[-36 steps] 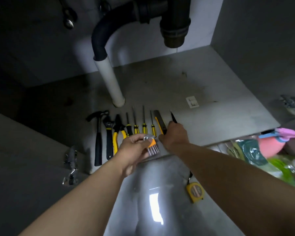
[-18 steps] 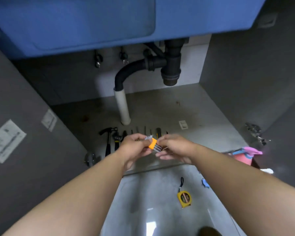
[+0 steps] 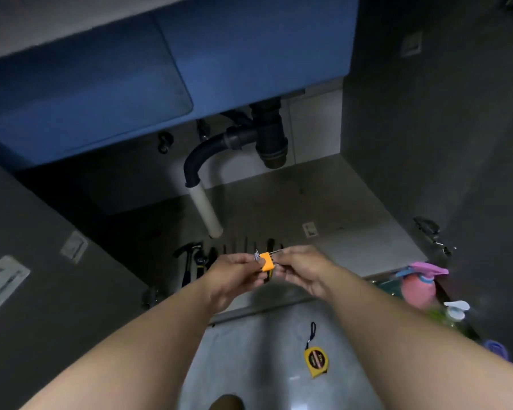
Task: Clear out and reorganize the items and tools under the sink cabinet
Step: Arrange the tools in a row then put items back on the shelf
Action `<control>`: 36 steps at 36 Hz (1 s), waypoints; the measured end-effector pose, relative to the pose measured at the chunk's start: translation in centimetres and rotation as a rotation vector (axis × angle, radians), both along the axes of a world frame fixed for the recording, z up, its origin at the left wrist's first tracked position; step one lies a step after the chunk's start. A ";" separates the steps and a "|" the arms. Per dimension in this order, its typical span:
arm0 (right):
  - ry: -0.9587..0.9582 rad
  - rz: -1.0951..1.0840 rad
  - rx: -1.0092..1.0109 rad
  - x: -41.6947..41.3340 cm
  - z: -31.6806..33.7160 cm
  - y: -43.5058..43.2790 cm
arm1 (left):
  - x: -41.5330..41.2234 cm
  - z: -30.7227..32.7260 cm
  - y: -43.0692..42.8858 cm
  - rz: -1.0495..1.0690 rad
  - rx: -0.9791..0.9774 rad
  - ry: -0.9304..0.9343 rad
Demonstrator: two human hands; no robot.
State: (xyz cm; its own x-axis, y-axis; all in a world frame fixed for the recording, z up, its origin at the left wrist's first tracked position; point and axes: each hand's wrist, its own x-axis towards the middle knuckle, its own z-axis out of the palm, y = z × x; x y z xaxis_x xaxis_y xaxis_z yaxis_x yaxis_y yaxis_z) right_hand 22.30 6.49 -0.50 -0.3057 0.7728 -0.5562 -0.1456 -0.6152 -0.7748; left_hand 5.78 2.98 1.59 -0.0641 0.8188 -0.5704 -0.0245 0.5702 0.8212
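Both hands meet in front of the open cabinet, just above its front edge. The left hand (image 3: 234, 276) curls fingers and thumb round a small orange plastic holder of metal hex keys (image 3: 266, 261). The right hand (image 3: 302, 269) pinches the same set at its right side, seemingly by one thin key, though blur makes that hard to confirm. Behind the hands, on the grey cabinet floor (image 3: 338, 208), a black-handled hammer (image 3: 188, 255) lies in a row with other dark tools, near the foot of the white drain pipe (image 3: 206, 211). A yellow tape measure with a black strap (image 3: 317, 361) lies on the pale room floor below the right forearm. A pink spray bottle (image 3: 418, 287) sits at the right.
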 end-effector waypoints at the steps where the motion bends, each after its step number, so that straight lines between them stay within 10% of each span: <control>1: 0.004 -0.022 -0.006 0.1 -0.6 0.4 | 0.0 -0.5 0.8 0.003 0.007 0.031; 13: -0.735 0.213 0.389 3.2 -9.0 4.6 | -4.7 -7.9 14.0 0.183 0.078 0.299; 27: -0.929 0.330 0.641 1.3 -16.2 6.7 | -5.5 -16.8 24.0 0.229 0.025 0.215; 36: -1.004 0.395 0.848 -0.2 -15.7 6.0 | -4.9 -15.6 21.4 -0.252 0.219 0.934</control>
